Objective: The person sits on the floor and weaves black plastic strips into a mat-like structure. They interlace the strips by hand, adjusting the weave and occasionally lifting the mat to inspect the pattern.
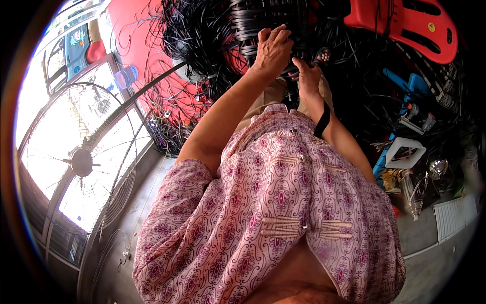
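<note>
A piece woven from flat, glossy black strips (pixel 245 28) stands in front of me at the top of the view, its strips in close rows. My left hand (pixel 273 50) lies on its right part, fingers bent over the strips. Just to the right and nearer, my right hand (pixel 309 78) is closed, thumb up, beside the lower edge of the weave. What its fingers hold is hidden in the dark. A loose black strip (pixel 322 121) runs down along my right wrist.
Tangled black strips (pixel 195 35) lie left of the weave on a red surface (pixel 136 25). At upper right is a red plastic seat (pixel 405 25). A blue frame (pixel 387 152), a white square holder (pixel 405 153) and a clear bottle (pixel 411 195) sit to the right. A large fan (pixel 82 161) stands left.
</note>
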### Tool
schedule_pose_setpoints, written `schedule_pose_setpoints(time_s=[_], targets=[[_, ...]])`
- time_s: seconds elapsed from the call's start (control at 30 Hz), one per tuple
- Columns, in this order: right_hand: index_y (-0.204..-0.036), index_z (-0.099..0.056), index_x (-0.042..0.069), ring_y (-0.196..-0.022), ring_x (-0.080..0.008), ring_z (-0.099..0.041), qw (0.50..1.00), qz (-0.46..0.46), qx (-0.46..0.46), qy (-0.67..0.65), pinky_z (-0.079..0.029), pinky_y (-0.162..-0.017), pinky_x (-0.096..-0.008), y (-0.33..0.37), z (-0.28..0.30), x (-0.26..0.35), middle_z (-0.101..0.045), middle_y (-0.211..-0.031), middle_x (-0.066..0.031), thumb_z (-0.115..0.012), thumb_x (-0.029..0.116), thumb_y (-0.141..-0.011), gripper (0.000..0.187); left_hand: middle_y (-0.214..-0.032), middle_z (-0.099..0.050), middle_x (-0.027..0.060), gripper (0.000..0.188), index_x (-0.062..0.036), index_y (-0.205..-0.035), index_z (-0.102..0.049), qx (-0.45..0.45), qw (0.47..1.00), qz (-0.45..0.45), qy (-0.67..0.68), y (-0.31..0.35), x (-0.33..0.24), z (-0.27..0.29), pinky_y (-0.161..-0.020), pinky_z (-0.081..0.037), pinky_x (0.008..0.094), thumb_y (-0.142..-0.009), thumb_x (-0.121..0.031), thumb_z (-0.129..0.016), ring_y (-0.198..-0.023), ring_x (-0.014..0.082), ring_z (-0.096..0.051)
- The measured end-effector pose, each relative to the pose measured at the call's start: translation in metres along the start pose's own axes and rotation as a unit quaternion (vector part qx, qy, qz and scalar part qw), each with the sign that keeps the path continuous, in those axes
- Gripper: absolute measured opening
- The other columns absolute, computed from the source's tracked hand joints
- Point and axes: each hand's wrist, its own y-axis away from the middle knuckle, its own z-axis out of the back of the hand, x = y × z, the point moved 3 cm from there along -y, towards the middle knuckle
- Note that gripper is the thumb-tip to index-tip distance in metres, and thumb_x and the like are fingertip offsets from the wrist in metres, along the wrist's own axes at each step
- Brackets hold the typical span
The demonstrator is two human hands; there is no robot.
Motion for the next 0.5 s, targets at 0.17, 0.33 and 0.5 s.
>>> schedule_pose_setpoints(time_s=[0.17, 0.33, 0.5], targets=[[-0.091, -0.062, 0.002, -0.050, -0.0189, -0.061, 1.000, -0.006, 0.000, -0.008, -0.044, -0.042, -0.0265, 0.001, -0.001, 0.000, -0.064, -0.082, -0.0042, -0.078, 0.021, -0.073, 0.031, -0.114, -0.057, 0.0059, 0.028, -0.0096, -0.092, -0.067, 0.032, 0.999, -0.017, 0.012, -0.006, 0.008, 0.005, -0.102, -0.026, 0.0502, -0.067, -0.018, -0.074, -0.127, 0.0228, -0.044], [-0.094, -0.060, 0.002, -0.050, -0.0192, -0.062, 1.000, -0.004, 0.000, -0.008, -0.044, -0.042, -0.0265, 0.000, 0.000, 0.000, -0.064, -0.081, -0.0049, -0.078, 0.019, -0.073, 0.033, -0.116, -0.058, 0.0057, 0.027, -0.0095, -0.092, -0.068, 0.043, 0.999, -0.020, 0.024, -0.009, 0.013, 0.006, -0.102, -0.027, 0.0453, -0.067, -0.021, -0.074, -0.126, 0.0224, -0.045], [-0.093, -0.060, 0.002, -0.050, -0.0185, -0.061, 1.000, 0.002, 0.007, -0.005, -0.044, -0.042, -0.0258, 0.003, -0.002, 0.003, -0.064, -0.077, -0.0044, -0.077, 0.020, -0.074, 0.031, -0.118, -0.056, 0.0105, 0.038, -0.0076, -0.099, -0.064, 0.048, 0.997, 0.001, 0.065, -0.010, 0.012, 0.010, -0.098, -0.033, 0.0409, -0.065, -0.019, -0.076, -0.120, 0.0257, -0.049]])
